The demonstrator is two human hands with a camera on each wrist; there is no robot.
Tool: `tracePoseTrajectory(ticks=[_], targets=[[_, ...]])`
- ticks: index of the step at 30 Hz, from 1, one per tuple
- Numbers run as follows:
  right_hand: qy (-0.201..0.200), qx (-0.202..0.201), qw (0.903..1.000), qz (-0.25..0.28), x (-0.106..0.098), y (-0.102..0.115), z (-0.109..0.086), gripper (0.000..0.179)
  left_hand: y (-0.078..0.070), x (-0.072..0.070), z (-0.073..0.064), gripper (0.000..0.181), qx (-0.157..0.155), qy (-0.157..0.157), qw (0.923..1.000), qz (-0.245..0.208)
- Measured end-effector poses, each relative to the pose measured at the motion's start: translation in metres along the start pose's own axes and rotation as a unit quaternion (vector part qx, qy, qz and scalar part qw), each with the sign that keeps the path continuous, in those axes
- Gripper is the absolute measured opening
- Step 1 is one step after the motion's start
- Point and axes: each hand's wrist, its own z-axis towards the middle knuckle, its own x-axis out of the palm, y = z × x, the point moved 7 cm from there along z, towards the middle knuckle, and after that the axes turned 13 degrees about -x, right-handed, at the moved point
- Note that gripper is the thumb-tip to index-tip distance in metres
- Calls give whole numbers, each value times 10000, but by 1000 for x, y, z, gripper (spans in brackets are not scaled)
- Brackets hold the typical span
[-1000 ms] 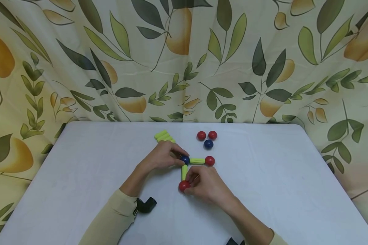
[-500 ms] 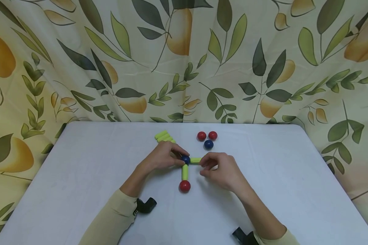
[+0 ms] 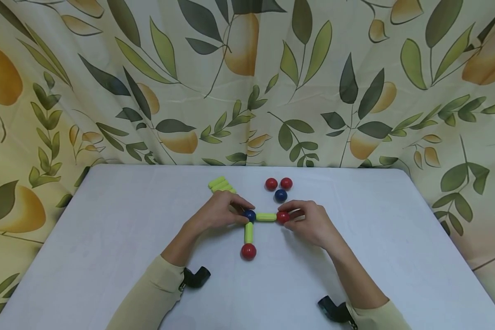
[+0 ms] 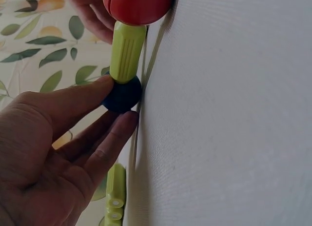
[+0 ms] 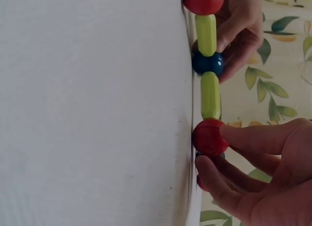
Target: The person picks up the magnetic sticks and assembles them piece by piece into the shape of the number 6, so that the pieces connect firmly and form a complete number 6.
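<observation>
An L of balls and rods lies on the white table. Its corner is a blue ball [image 3: 250, 216], which my left hand [image 3: 222, 210] pinches between thumb and fingers. One yellow-green rod [image 3: 266, 217] runs right from it to a red ball [image 3: 282, 217]; my right hand [image 3: 309, 222] pinches that ball. A second yellow-green rod [image 3: 249, 233] comes toward me and ends at another red ball [image 3: 249, 251], which neither hand touches. In the left wrist view the thumb and fingers [image 4: 114, 133] press the blue ball from two sides.
Behind my left hand lie several more yellow-green rods [image 3: 221, 184] side by side. Two loose red balls [image 3: 271, 184] and a loose blue ball [image 3: 280, 196] sit at the back. A leaf-and-fruit patterned curtain [image 3: 247, 91] hangs behind the table [image 3: 128, 215].
My right hand has left the near red ball, moved away and right, and now pinches the red ball at the right end. The left hand stays on the blue ball.
</observation>
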Motion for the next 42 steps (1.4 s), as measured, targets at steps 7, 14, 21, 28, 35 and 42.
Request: tracePoseTrajectory(ticks=[7,14,21,28,35,42], targets=[[-98,96,9999,-14,1,-5,3,27,-2,1,-2,34,-24,24,10000,-17],[-124,212,9997,8,1,-9,3,27,-3,2,-2,35,-48,78,9999,-86],[-120,224,9997,-12,0,-9,4,28,-1,-10,-4,33,-100,-258,9995,-121],[-123,251,9996,-15,0,-9,3,28,4,-27,-4,32,-8,-1241,9923,-52],[-143,248,9996,-12,0,-8,5,29,9,-35,-2,33,-401,-1999,9785,326],[-126,284,9995,22,1,-8,6,30,10,-36,-2,33,-548,-2134,9736,597]])
